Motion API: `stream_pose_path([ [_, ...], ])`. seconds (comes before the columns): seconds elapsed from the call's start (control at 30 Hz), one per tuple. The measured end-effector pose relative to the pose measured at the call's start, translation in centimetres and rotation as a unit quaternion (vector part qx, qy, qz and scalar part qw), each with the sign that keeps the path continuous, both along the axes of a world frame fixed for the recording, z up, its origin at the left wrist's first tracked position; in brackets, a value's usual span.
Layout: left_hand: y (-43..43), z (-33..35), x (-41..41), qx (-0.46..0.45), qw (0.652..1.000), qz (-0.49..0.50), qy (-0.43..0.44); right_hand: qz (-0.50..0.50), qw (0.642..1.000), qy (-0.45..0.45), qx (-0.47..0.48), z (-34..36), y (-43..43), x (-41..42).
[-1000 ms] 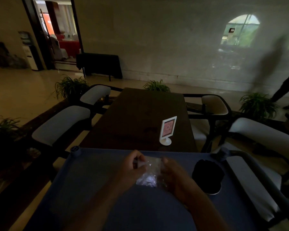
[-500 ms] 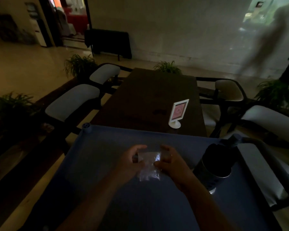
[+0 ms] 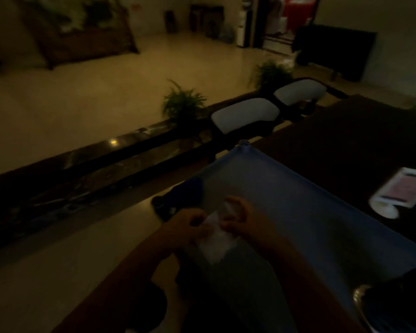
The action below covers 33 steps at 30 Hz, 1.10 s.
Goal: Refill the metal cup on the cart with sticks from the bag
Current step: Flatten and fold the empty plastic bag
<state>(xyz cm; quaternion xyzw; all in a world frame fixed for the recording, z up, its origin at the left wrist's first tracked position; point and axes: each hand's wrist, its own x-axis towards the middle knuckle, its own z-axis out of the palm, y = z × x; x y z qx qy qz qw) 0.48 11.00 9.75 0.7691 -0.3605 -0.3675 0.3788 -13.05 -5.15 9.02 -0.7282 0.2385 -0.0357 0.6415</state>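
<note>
A small clear plastic bag hangs between both hands over the blue cart top. My left hand pinches its left upper edge, and my right hand pinches the right upper edge. The room is dim and the frame blurred, so the bag's contents cannot be made out. The metal cup is cut off at the lower right corner; only its shiny rim and dark inside show.
A dark wooden table abuts the cart's far side, bearing a white sign holder. Two white-cushioned chairs stand to the left of the table. Potted plants line a dark ledge. Open tiled floor lies left.
The view has swung sharply left, pushing the cup to the lower right corner. Both hands still hold the bag by its upper edge.
</note>
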Motion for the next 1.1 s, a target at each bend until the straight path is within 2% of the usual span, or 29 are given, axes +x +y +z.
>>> stream_pose_path([
  [0.1, 6.3, 0.7, 0.9, -0.060, 0.992, 0.109, 0.027, -0.022, 0.987, -0.033, 0.157, -1.3, 3.3, 3.7],
  [0.2, 11.9, 0.9, 1.4, -0.121, 0.963, 0.235, 0.040, 0.047, 0.966, 0.012, 0.253, -2.5, 8.5, 6.9],
  [0.3, 16.3, 0.3, 1.7, -0.121, 0.943, 0.310, 0.020, 0.129, 0.960, 0.032, 0.248, -2.9, 13.9, 9.0],
  [0.47, 23.2, -0.7, 3.5, -0.137, 0.903, 0.405, 0.036, 0.206, 0.965, 0.047, 0.158, -2.5, 20.7, 12.5],
  [0.63, 29.2, -2.4, 7.8, -0.137, 0.900, 0.412, 0.045, 0.188, 0.969, 0.053, 0.149, -3.5, 26.1, 16.5],
  [0.73, 32.2, -3.7, 11.4, -0.135, 0.912, 0.384, 0.053, 0.187, 0.972, 0.067, 0.127, -4.7, 29.6, 19.5],
  [0.9, 36.1, -6.0, 15.9, -0.117, 0.934, 0.319, 0.108, 0.115, 0.987, 0.053, 0.095, -7.0, 33.7, 23.0],
  [1.1, 38.2, -9.2, 18.1, -0.089, 0.940, 0.299, 0.136, 0.070, 0.991, 0.071, 0.093, -10.8, 35.1, 24.4],
])
